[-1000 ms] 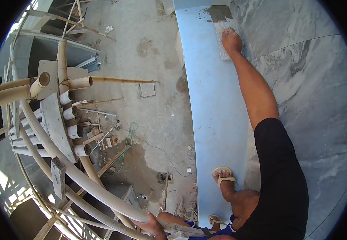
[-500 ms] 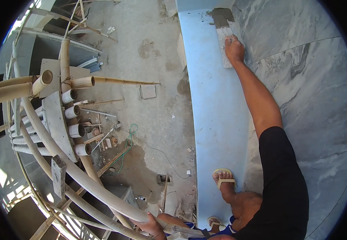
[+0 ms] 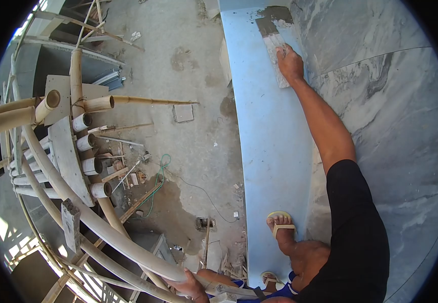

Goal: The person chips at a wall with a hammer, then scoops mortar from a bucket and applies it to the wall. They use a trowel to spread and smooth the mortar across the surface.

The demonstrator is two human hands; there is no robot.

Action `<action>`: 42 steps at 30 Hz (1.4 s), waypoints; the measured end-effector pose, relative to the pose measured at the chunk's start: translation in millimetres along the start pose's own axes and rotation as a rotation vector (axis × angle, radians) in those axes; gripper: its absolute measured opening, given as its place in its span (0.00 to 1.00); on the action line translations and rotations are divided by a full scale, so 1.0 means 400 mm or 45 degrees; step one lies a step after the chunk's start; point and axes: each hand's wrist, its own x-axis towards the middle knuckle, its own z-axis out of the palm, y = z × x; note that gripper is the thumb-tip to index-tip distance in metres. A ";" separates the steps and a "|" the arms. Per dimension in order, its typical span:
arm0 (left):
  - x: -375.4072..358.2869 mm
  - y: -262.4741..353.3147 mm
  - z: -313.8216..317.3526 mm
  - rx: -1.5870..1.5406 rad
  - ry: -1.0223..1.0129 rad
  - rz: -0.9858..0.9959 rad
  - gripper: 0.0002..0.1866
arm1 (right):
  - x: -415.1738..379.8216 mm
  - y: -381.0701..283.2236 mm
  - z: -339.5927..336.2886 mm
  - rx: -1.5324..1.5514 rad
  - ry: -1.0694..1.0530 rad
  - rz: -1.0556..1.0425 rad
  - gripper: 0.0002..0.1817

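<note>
My right hand is closed around a long, mortar-smeared plastering trowel at the far end of the light-blue ledge. The grip itself is partly hidden under my fingers. Wet grey mortar lies on the ledge at the trowel's far end, beside the marble wall. Low in the view, my left hand is wrapped round a thick bamboo pole. My sandalled foot stands on the ledge, with the other foot partly visible below it.
Marble-patterned panels rise along the right side. Bamboo scaffolding with a plank fills the left. The ledge's left edge drops to a concrete floor far below, where a green hose, a square tile and scattered wood scraps lie.
The trowel has tilted, its far end swinging left, and the mortar patch has spread leftward with it. My right hand has shifted slightly left. My left hand keeps its hold on the pole.
</note>
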 end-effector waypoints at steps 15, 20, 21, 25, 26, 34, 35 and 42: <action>0.000 0.073 -0.001 0.062 0.016 -0.019 0.50 | 0.087 0.018 -0.002 0.002 0.034 -0.059 0.25; -0.005 0.058 0.008 -0.122 -0.016 -0.049 0.49 | 0.080 0.004 0.019 0.060 0.079 -0.086 0.24; 0.000 0.053 -0.001 -0.143 -0.034 -0.048 0.49 | 0.079 0.008 0.019 0.021 0.054 -0.080 0.24; -0.002 0.046 0.002 0.033 0.007 -0.001 0.49 | 0.084 0.004 -0.016 -0.103 0.015 0.019 0.23; -0.001 0.058 0.000 -0.049 -0.016 -0.029 0.49 | 0.057 0.008 -0.009 -0.059 0.066 -0.017 0.23; -0.002 0.038 0.004 0.053 0.021 -0.057 0.49 | 0.070 -0.008 -0.001 -0.097 0.103 0.062 0.23; -0.003 0.038 0.002 0.001 0.008 -0.044 0.49 | 0.054 -0.008 0.015 -0.040 0.133 0.032 0.23; -0.003 0.072 0.002 0.060 0.022 -0.041 0.49 | 0.082 -0.012 0.001 -0.076 0.088 0.098 0.24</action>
